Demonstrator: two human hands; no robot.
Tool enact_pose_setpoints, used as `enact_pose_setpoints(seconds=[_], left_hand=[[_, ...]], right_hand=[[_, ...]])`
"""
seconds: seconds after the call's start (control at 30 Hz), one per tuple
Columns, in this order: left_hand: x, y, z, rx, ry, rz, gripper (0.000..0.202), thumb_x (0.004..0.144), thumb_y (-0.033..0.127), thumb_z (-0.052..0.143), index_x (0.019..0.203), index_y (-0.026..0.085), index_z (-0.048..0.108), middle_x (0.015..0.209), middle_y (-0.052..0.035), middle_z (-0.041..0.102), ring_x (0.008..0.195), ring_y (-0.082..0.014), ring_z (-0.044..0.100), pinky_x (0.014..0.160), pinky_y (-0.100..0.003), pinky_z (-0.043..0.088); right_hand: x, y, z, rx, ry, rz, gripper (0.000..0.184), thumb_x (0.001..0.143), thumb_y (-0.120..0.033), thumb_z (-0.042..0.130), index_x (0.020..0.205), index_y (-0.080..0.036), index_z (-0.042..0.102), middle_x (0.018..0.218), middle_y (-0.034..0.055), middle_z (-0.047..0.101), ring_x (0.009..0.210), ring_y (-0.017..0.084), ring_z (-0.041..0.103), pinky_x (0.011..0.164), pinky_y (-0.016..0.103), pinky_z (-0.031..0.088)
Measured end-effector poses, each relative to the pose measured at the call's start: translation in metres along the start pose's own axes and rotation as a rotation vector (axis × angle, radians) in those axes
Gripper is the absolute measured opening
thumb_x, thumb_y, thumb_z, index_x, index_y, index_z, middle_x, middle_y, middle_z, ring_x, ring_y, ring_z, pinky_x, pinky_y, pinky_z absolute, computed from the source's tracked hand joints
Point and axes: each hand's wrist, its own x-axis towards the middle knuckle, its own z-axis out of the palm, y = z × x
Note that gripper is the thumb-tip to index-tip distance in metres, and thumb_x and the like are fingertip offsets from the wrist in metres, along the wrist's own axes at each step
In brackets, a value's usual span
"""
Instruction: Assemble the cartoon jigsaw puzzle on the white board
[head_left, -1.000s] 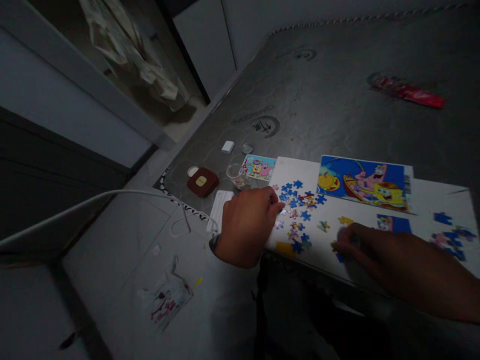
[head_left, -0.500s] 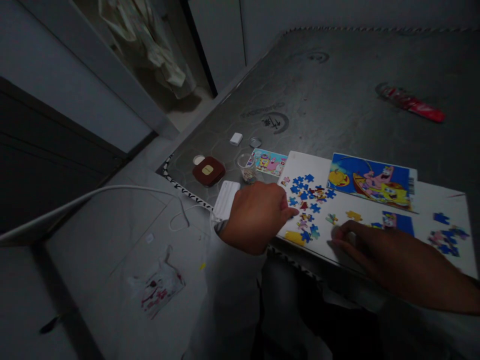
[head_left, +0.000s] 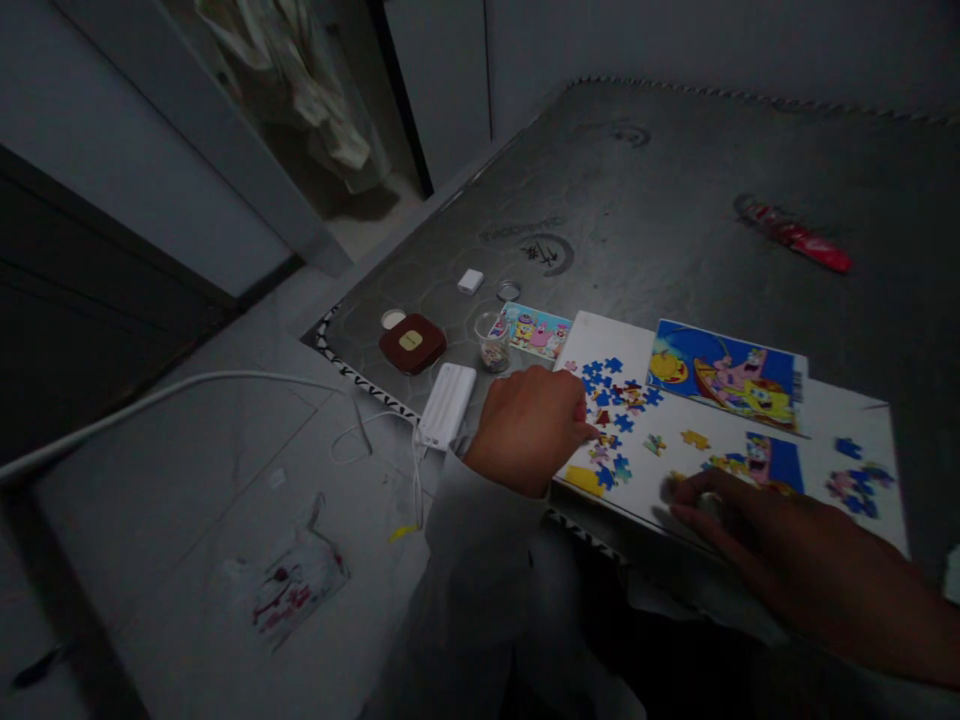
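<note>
A white board (head_left: 705,470) lies on a dark mattress, strewn with loose jigsaw pieces (head_left: 611,385), mostly blue. My left hand (head_left: 532,425) is curled at the board's left edge, its fingertips pressed together among the pieces; what they pinch is too small to make out. My right hand (head_left: 742,525) rests on the board's near edge, fingers bent down onto a piece by a partly joined patch (head_left: 765,458). A cartoon reference picture (head_left: 724,375) lies at the board's far side.
Left of the board sit a small cartoon card (head_left: 536,330), a clear cup (head_left: 493,345), a brown case (head_left: 410,343), a white power strip (head_left: 447,404) with a cable, and a white box (head_left: 470,281). A red wrapper (head_left: 799,235) lies far right. A plastic bag (head_left: 289,585) is on the floor.
My left hand has slid right and nearer, deeper into the loose pieces. My right hand stays at the board's near edge. The view has shifted a little.
</note>
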Motion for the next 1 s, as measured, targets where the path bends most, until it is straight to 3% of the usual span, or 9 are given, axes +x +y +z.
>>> enact_pose_setpoints(seconds=[0.17,0.3,0.57,0.8,1.0], left_hand=[[-0.002,0.000,0.001,-0.007,0.023,-0.002,0.019,0.081,0.043,0.075,0.090,0.027,0.074,0.089,-0.0036,0.074,0.089,-0.0259,0.068,0.079,-0.038,0.050],[-0.004,0.001,0.001,0.005,0.048,-0.001,0.020,0.081,0.043,0.076,0.092,0.027,0.075,0.091,-0.0049,0.074,0.092,-0.0266,0.068,0.079,-0.039,0.051],[0.000,0.009,0.005,0.011,0.070,0.057,0.010,0.086,0.035,0.069,0.089,0.027,0.074,0.088,-0.0033,0.074,0.089,-0.0260,0.068,0.078,-0.039,0.050],[0.004,0.020,0.014,0.030,0.019,0.116,0.012,0.084,0.027,0.068,0.093,0.028,0.075,0.092,-0.0036,0.075,0.093,-0.0266,0.069,0.080,-0.038,0.050],[0.008,0.018,0.020,0.049,0.016,0.097,0.017,0.080,0.030,0.074,0.096,0.031,0.076,0.091,-0.0021,0.075,0.093,-0.0269,0.068,0.080,-0.039,0.049]], right_hand=[[-0.013,-0.002,-0.004,0.079,-0.060,0.021,0.044,0.097,-0.055,0.036,0.105,-0.030,0.070,0.083,0.0068,0.079,0.063,0.027,0.073,0.051,0.037,0.054],[-0.024,-0.010,-0.002,0.124,-0.040,-0.027,0.041,0.098,-0.050,0.034,0.103,-0.030,0.069,0.085,0.0057,0.079,0.067,0.026,0.074,0.057,0.037,0.057],[-0.031,-0.012,0.000,0.156,-0.116,0.021,0.038,0.098,-0.051,0.035,0.102,-0.032,0.068,0.092,0.0034,0.080,0.075,0.026,0.076,0.061,0.038,0.058],[-0.033,-0.012,-0.002,0.165,-0.096,0.013,0.035,0.099,-0.048,0.036,0.102,-0.033,0.068,0.093,0.0019,0.080,0.075,0.024,0.075,0.061,0.036,0.058],[-0.037,-0.006,0.002,0.133,0.017,-0.072,0.030,0.099,-0.041,0.039,0.101,-0.033,0.068,0.085,-0.0009,0.079,0.068,0.020,0.074,0.055,0.031,0.056]])
